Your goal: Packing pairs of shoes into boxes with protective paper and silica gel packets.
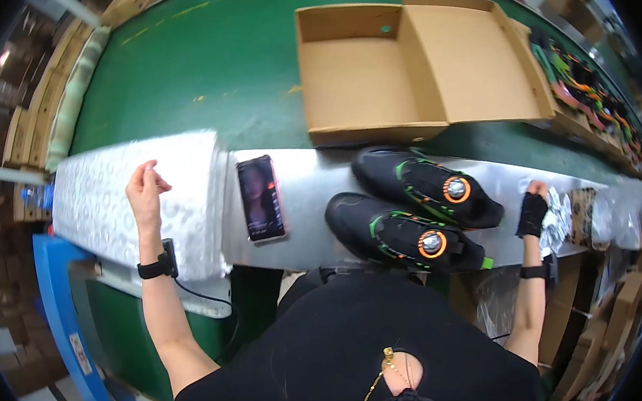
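Left hand [146, 191]: left of frame, half open, seemingly empty, over pale sheets [191, 196]
Right hand [532, 212]: right of frame, black-gloved, fingers bent beside silver packets [556, 219]; cannot tell if gripping
Shoes [388, 229]: black pair, right of centre
Box [359, 109]: open, upper right

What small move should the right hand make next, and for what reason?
Perhaps the right hand should take one piece from the silvery pile: the pile lies close beside that hand, and no firm grip is visible.
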Available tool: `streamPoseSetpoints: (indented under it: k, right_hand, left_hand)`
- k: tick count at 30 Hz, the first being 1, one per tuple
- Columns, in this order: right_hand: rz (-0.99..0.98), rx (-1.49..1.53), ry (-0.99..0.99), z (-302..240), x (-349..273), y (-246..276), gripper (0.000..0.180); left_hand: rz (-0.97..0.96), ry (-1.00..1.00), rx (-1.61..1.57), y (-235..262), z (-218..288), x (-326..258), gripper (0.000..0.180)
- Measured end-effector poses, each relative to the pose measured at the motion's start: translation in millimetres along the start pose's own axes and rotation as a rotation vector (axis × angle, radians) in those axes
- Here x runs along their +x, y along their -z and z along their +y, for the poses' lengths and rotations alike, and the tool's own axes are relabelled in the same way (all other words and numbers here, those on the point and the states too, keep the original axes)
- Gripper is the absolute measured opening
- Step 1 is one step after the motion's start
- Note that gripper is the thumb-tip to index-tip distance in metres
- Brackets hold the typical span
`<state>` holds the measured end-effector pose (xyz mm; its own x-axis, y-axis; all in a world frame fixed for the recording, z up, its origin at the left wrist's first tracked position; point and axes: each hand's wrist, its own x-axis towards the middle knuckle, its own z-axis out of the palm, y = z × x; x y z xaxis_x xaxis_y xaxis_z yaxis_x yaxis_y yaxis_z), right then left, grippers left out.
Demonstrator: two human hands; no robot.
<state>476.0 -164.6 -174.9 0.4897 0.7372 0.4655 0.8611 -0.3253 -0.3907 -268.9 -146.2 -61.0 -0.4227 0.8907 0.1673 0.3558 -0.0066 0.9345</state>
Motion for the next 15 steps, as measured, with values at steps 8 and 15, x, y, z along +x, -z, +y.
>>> streamPoseSetpoints:
  k: [8, 15]
  right_hand:
    - [-0.396, 0.924, 0.177, -226.3, 66.1, 21.8, 0.031]
    - [-0.437, 0.802, 0.238, -243.8, 34.2, 25.6, 0.031]
  left_hand:
    - [-0.097, 0.189, 1.030, 67.2, -53.9, -43.4, 0.088]
    - [0.085, 0.151, 1.121, 52.6, -79.0, -50.7, 0.076]
